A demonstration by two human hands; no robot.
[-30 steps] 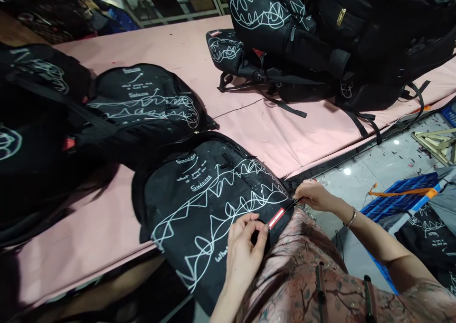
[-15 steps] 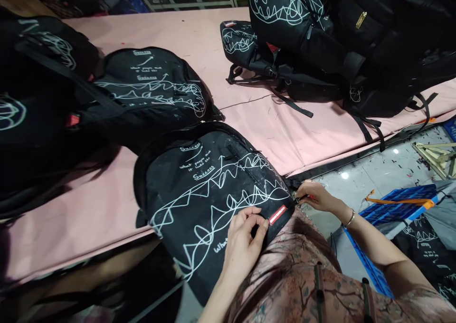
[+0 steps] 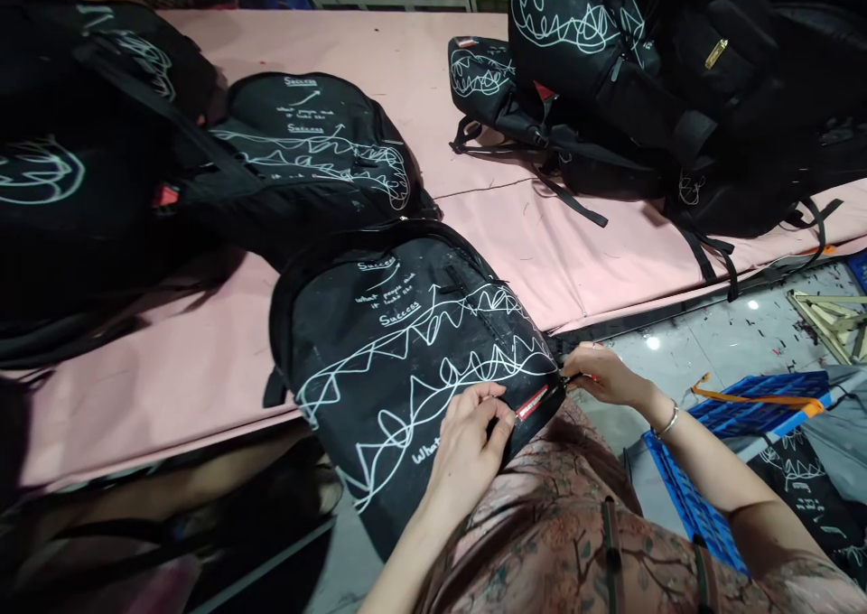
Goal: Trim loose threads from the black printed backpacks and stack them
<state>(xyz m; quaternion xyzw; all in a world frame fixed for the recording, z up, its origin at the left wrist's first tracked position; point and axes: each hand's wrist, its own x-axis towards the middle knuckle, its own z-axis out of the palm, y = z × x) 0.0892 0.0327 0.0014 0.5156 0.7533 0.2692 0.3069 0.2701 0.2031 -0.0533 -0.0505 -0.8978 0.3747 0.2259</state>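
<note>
A black backpack (image 3: 358,352) with white scribbled lines and lettering lies in front of me, partly over the table's near edge. My left hand (image 3: 478,429) rests on its front, thumb and forefinger pinched together beside a red label (image 3: 532,403). Whether those fingertips grip fabric or a thread is too small to tell. At the backpack's right lower corner, my right hand (image 3: 602,375) is closed around something small and dark with a bit of red showing. The fingers hide most of that thing.
The pink-covered table (image 3: 379,45) carries another printed backpack (image 3: 318,135), more black bags (image 3: 60,262) at left and a pile of bags (image 3: 610,117) at right. Below right are a blue plastic crate (image 3: 738,406) and littered floor (image 3: 667,339).
The view has shifted slightly, so the table and bags appear farther right and a little higher. Both hands keep nearly the same hold and place on the backpack.
</note>
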